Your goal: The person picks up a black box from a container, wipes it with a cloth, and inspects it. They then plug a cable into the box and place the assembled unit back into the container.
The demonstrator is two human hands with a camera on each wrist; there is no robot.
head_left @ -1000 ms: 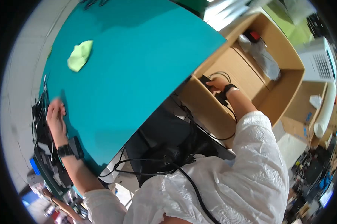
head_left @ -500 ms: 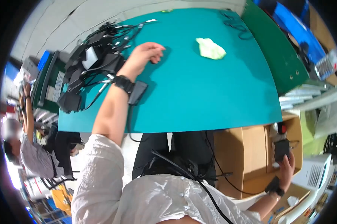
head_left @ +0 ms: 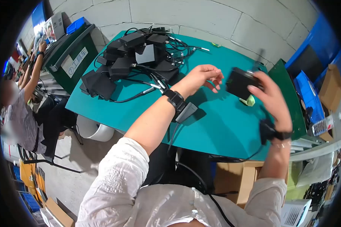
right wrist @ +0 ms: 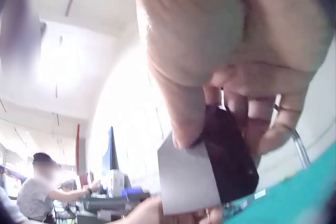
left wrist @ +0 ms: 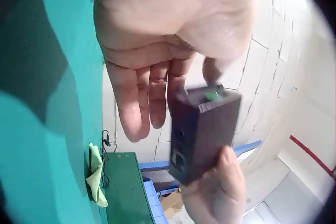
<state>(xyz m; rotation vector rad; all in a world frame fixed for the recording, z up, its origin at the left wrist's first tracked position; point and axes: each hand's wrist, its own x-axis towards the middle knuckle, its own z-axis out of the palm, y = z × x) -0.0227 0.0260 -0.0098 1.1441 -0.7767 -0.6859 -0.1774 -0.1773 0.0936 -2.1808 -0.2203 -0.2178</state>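
My right hand [head_left: 272,96] pinches a small black box [head_left: 238,84] above the right part of the teal table, thumb on one face. Sockets and a bit of green show on the black box [left wrist: 210,134] in the left wrist view, and a cable tip blurs behind it in the head view. My left hand [head_left: 200,79] hovers just left of the box, fingers loosely extended and holding nothing. In the right wrist view, the thumb of the right hand [right wrist: 210,40] lies on a pale-lit face of the box [right wrist: 186,179].
A heap of black boxes with cables [head_left: 121,56] covers the table's back left. A light green cloth [head_left: 248,101] lies under the held box. The cardboard box [head_left: 231,181] stands below the table's front right edge. Green cabinets [head_left: 285,98] flank the table; another person sits at far left.
My right hand has lifted the black box out of the cardboard box and over the table. The head view has swung left, and my left hand now hovers close to the held box.
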